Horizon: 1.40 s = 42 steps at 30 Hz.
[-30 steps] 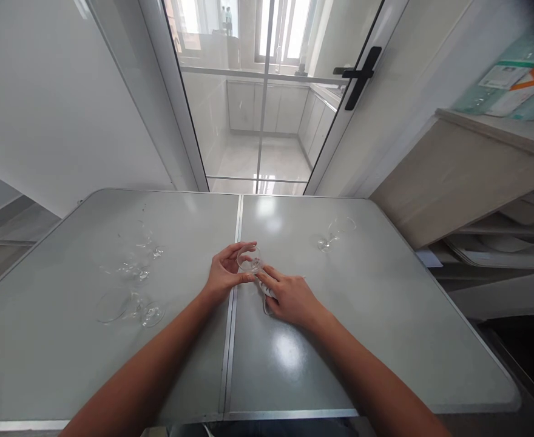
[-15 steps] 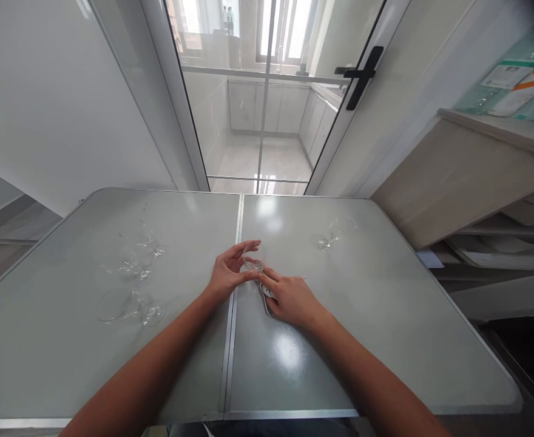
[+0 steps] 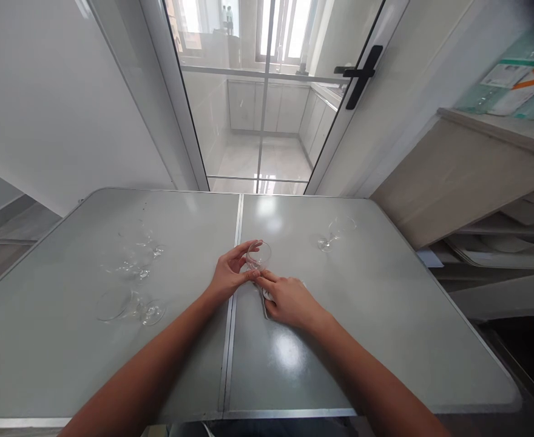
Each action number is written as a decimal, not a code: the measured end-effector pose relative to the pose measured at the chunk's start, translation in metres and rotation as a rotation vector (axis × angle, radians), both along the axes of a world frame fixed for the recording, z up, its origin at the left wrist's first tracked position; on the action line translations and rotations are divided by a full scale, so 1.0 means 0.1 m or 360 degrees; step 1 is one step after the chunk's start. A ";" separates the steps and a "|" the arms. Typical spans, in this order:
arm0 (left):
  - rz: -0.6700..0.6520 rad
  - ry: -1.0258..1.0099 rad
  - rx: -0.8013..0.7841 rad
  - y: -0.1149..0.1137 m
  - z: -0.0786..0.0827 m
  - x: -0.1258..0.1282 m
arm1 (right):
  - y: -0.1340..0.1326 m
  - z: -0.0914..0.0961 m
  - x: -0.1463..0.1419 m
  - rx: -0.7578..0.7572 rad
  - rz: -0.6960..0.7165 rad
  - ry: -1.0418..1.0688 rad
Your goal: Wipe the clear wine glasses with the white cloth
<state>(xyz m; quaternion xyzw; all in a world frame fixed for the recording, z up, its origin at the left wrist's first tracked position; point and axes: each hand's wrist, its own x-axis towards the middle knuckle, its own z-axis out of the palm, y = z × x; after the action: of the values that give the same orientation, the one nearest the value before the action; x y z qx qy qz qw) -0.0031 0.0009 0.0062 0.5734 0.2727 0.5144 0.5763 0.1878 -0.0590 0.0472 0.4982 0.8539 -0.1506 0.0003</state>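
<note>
Over the table's centre seam, my left hand (image 3: pixel 233 267) is closed around a clear stemmed glass (image 3: pixel 258 254), fingers behind the bowl and thumb in front. My right hand (image 3: pixel 289 298) meets it from the right, its fingertips against the lower part of the glass. Bunched under the right palm and fingers is a white cloth (image 3: pixel 267 295), mostly hidden. The stem and foot of the held glass are covered by my fingers.
Several clear stemmed glasses (image 3: pixel 151 312) stand at the left of the grey-green table (image 3: pixel 385 340). Another stemmed glass (image 3: pixel 325 244) is at the right back. Beyond the far edge is a glass door (image 3: pixel 262 109); a wooden shelf (image 3: pixel 471 164) flanks the right side.
The bowl of the held glass has turned and shifted slightly right, so more of its rim shows. My right hand and the cloth have moved a little; the other glasses stay put.
</note>
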 end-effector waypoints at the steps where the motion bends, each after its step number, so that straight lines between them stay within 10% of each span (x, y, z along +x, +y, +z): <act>1: -0.0011 0.0003 -0.0005 0.00 0.00 0.00 | -0.01 0.00 0.00 0.0002 -0.0001 -0.0002; 16: 0.0122 -0.0030 0.0018 0.02 0.02 0.00 | 0.40 -0.19 0.55 0.0012 -0.0713 -0.0211; 42: 0.0169 0.0004 -0.0031 0.00 0.02 0.01 | 0.51 -0.27 0.66 0.0130 -0.0916 -0.0252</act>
<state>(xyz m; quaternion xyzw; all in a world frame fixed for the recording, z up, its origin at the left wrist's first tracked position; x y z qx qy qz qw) -0.0026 0.0007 0.0087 0.5532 0.3086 0.5407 0.5535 0.2533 -0.0083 0.0198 0.7296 0.6802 -0.0708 0.0041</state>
